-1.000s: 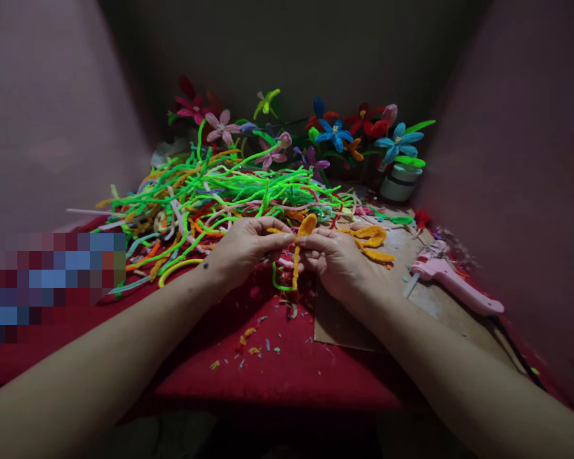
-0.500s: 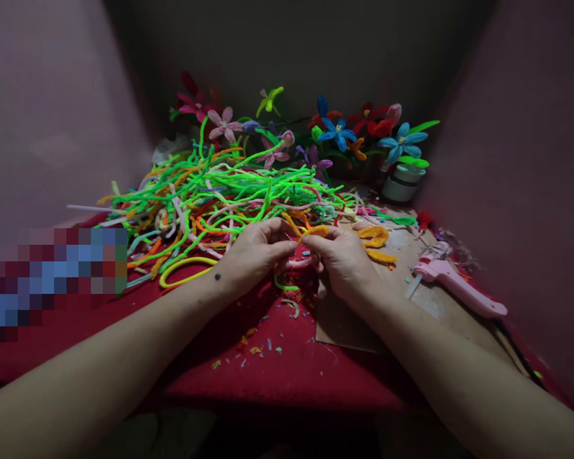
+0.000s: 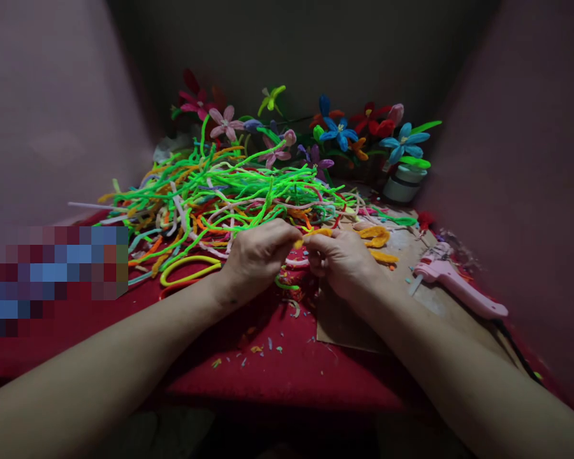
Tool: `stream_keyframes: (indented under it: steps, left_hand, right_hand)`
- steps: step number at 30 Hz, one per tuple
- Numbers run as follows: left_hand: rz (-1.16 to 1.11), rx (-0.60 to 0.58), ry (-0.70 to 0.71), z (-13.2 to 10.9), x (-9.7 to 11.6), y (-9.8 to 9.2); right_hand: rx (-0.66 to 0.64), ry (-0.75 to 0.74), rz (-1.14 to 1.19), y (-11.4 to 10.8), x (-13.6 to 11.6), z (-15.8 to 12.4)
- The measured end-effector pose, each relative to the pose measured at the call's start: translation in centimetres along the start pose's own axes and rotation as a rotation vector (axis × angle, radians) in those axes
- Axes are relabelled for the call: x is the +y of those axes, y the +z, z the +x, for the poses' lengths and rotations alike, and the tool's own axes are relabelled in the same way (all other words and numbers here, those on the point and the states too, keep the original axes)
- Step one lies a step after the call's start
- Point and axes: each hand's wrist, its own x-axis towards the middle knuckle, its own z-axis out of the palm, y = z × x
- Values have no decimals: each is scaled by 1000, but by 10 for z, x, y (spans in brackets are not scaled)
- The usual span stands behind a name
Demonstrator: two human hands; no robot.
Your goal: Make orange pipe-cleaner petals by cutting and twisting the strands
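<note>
An orange pipe cleaner [image 3: 321,232] runs between my two hands above the front edge of the colourful pile. My right hand [image 3: 347,258] pinches it between thumb and fingers. My left hand [image 3: 261,252] is closed at its other end, fingertips pressed together, with its back turned up. The fingers hide part of the pipe cleaner. Just beyond my right hand, a folded orange pipe cleaner loop [image 3: 377,236] lies over the cardboard [image 3: 337,322]; whether it joins the held piece I cannot tell.
A tangled heap of pipe cleaners [image 3: 268,185], mostly green, spreads behind my hands. Pipe cleaner flowers [image 3: 338,132] stand at the back beside a jar [image 3: 405,183]. A pink glue gun [image 3: 462,287] lies at right, yellow-handled scissors [image 3: 191,261] at left. Scraps dot the red cloth [image 3: 277,376].
My left hand has rolled over so its back faces up, and its fingers have closed further around the orange pipe cleaner's end. My right hand has barely moved.
</note>
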Motion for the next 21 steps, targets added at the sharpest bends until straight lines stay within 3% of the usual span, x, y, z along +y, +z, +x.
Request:
stream_keyframes:
  steps: [2, 4, 6, 8, 10, 12, 17, 21]
  left_hand:
    - [164, -31, 205, -2, -4, 1]
    - [171, -35, 249, -1, -3, 0]
    - [13, -16, 86, 2, 2, -2]
    - [-252, -44, -217, 7, 7, -6]
    - [-539, -170, -485, 11, 8, -10]
    - [-766, -306, -638, 14, 3, -13]
    - [-976, -433, -749, 16, -9, -17]
    - [-817, -410, -734, 18, 1, -19]
  right_hand:
    - [1, 50, 85, 0, 0, 1]
    - [2, 65, 130, 0, -1, 2]
    - [-10, 37, 119, 0, -1, 3]
    - [-37, -31, 37, -1, -1, 2]
    - [-45, -118, -79, -1, -1, 0]
    - [-23, -206, -208, -1, -2, -2]
    - [32, -470, -579, -1, -5, -7]
    - [83, -632, -757, 0, -6, -9]
